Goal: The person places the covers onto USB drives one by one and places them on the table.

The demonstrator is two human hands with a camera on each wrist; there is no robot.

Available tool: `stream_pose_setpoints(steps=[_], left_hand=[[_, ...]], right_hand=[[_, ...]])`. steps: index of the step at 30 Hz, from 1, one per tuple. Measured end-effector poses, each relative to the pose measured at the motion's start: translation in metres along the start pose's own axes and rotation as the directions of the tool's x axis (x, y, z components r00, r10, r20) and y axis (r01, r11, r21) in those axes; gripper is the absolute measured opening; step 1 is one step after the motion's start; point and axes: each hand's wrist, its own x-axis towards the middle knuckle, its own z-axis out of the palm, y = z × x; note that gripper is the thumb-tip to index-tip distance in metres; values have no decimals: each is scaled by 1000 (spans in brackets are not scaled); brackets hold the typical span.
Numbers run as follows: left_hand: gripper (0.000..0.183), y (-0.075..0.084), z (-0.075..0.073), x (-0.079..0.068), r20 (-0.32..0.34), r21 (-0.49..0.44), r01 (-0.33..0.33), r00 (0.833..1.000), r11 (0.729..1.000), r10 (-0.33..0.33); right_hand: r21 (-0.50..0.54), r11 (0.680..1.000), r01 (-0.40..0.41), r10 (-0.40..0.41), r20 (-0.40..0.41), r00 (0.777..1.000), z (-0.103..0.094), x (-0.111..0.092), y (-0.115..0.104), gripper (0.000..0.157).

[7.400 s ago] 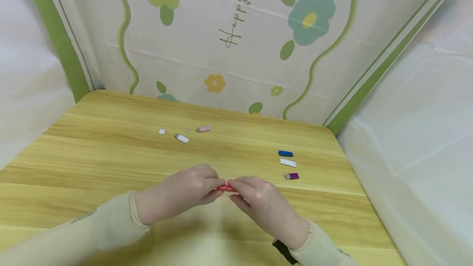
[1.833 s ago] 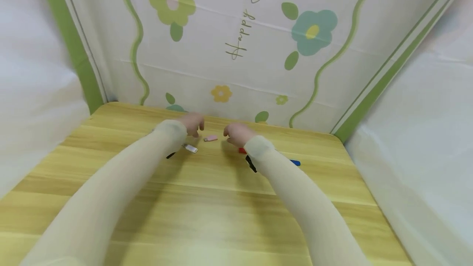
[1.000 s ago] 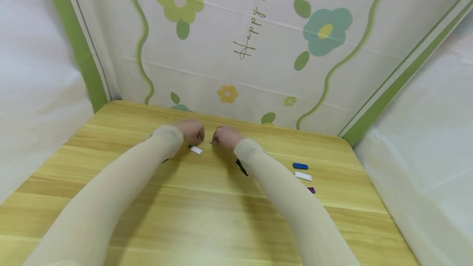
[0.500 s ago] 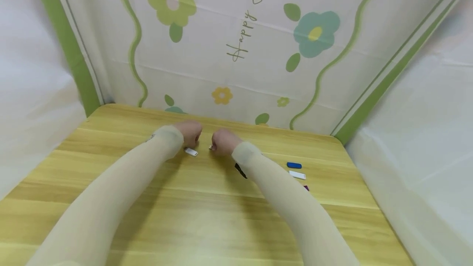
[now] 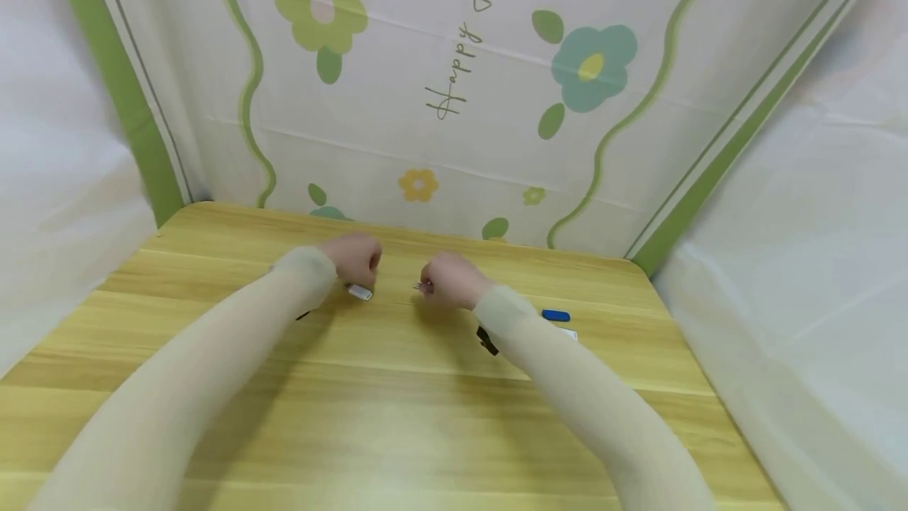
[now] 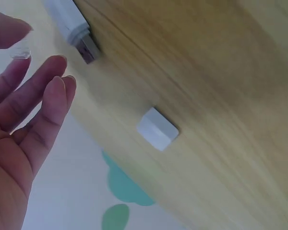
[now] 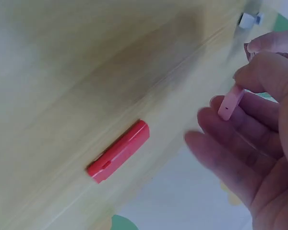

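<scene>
My left hand pinches a small clear cap between thumb and index finger, its other fingers spread loosely. Facing it, my right hand pinches a pink USB flash drive; the metal plug points toward the left hand. Cap and plug are apart in the head view. Below the left hand lies an uncapped white USB flash drive, its metal plug showing in the left wrist view. A loose white cap rests near it. On the table by the right hand is a red flash drive.
To the right on the wooden table lie a blue flash drive and a white one, partly covered by the right sleeve. A flower-printed curtain hangs along the table's far edge.
The red flash drive, earlier in both hands, now lies on the table. Since then the right hand has picked up the pink flash drive and the left hand the clear cap.
</scene>
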Motion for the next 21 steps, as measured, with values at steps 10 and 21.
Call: stream_pose_setpoints(steps=[10, 21], left_hand=[[7, 44, 6, -33, -85, 107, -177, 979, 978, 186], [10, 111, 24, -86, -139, 166, -269, 946, 949, 292]], right_hand=[[-19, 996, 88, -90, -113, 990, 5, -69, -7, 12], [-98, 967, 235, -255, -339, 906, 4, -133, -33, 7]])
